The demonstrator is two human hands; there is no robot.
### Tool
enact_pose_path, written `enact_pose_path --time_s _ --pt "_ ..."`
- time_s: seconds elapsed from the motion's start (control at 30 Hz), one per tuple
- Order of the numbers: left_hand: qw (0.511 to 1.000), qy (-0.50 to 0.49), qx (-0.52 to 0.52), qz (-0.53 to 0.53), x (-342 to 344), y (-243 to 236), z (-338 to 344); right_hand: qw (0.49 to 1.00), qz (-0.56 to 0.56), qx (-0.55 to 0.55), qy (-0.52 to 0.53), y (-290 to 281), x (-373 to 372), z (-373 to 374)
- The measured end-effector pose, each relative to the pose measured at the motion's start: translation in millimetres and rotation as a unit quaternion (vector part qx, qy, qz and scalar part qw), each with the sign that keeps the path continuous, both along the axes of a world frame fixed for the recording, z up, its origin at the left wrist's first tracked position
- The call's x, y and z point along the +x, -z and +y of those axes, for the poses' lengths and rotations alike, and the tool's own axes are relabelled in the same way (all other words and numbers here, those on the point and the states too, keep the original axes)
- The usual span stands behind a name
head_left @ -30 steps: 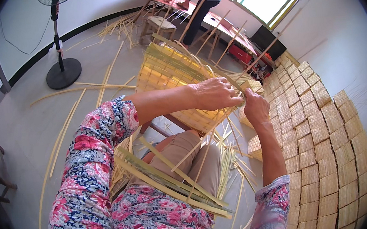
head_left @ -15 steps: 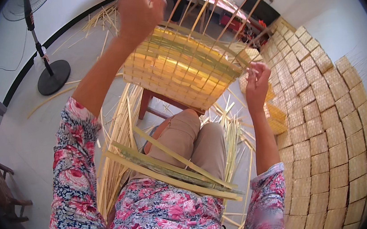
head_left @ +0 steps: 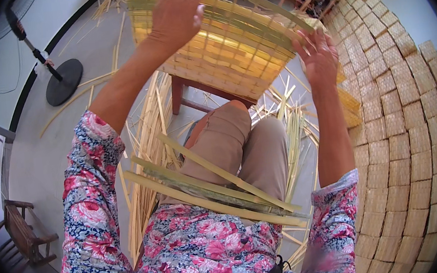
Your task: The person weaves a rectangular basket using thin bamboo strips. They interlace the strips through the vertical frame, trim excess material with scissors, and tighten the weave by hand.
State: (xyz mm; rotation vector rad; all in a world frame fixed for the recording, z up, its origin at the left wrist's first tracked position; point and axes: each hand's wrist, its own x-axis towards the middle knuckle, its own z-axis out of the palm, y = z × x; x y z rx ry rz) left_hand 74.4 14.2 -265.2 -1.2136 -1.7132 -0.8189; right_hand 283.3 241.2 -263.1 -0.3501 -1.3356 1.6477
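Reaching farther over woven mat (head_left: pixel 219 46) vs before: left hand (head_left: pixel 176 13).

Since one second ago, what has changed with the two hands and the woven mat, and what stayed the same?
The left hand moved from the mat's near edge up and away to its far top part, resting there with fingers spread. The right hand stayed at the right edge of the woven bamboo mat. The loose strips across the lap and the stacked mats on the right stayed as they were.

The left hand (head_left: pixel 176 13) has swung from the woven mat's (head_left: pixel 219 46) middle out to its far edge at 12 o'clock. The right hand (head_left: pixel 320 62) now grips the mat's edge at 2 o'clock.
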Motion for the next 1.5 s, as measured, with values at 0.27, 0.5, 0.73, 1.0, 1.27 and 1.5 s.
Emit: enact_pose_path --time_s 0.27,0.5,0.73,1.0,1.27,1.5 --pt "1.000 0.006 0.006 0.008 -3.0 2.3 -5.4 0.995 0.022 0.065 0.070 7.5 -17.5 -11.2" --pt "0.999 0.048 -0.006 -0.003 0.4 4.3 -4.9 0.984 0.017 0.134 0.116 26.0 -11.4 -2.4" --pt "0.996 0.007 -0.088 -0.032 -20.6 15.9 0.8 0.942 -0.083 0.261 0.193 22.4 -9.6 -3.1" --pt "0.996 0.084 0.001 0.014 -23.5 27.4 -20.5 0.984 -0.026 0.145 0.104 36.0 -11.3 1.8" --pt "0.999 -0.016 0.008 -0.038 -29.3 37.3 -36.0 0.988 -0.039 0.151 0.021 29.7 0.1 -7.2" --pt "0.997 -0.069 -0.004 -0.017 -29.2 33.5 -26.4 0.990 -0.060 0.123 0.034 27.6 6.1 -0.7"
